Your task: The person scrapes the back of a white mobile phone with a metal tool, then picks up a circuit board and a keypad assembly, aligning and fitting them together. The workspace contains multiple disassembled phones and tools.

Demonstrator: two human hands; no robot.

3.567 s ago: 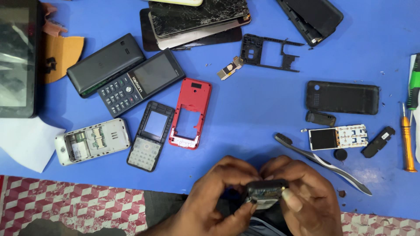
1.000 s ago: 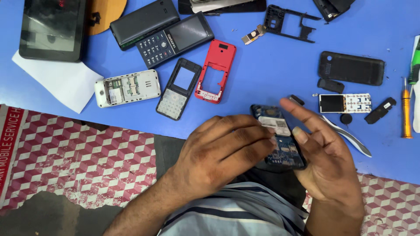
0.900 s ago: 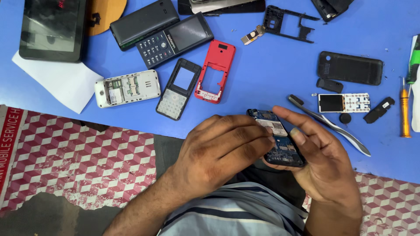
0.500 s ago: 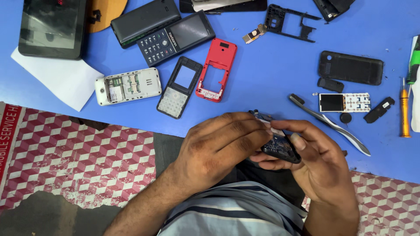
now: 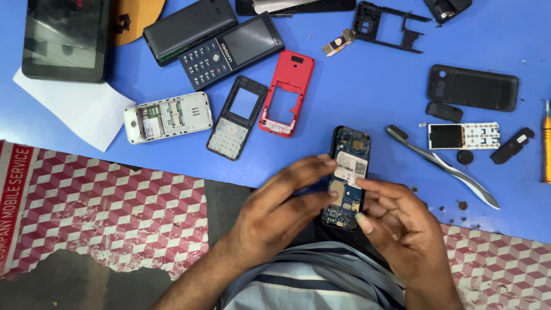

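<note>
Both my hands hold a small phone body [image 5: 348, 172] with its back off, showing a blue circuit board and a white label. It lies flat over the near edge of the blue table [image 5: 367, 92]. My left hand [image 5: 281, 206] grips its left side with thumb and fingers. My right hand [image 5: 402, 229] holds its lower right side, the thumb on the board.
Phone parts lie scattered: a red frame [image 5: 287, 92], a black keypad frame [image 5: 236, 117], a white opened phone [image 5: 167, 117], a black keypad phone [image 5: 229, 50], a black back cover [image 5: 472, 87], a small display board [image 5: 462, 136], tweezers [image 5: 442, 166], a tablet [image 5: 66, 35], white paper [image 5: 77, 109].
The phone body has turned from tilted in my fingers to lying flat and lengthwise, board up. My hands have shifted slightly down and apart along it.
</note>
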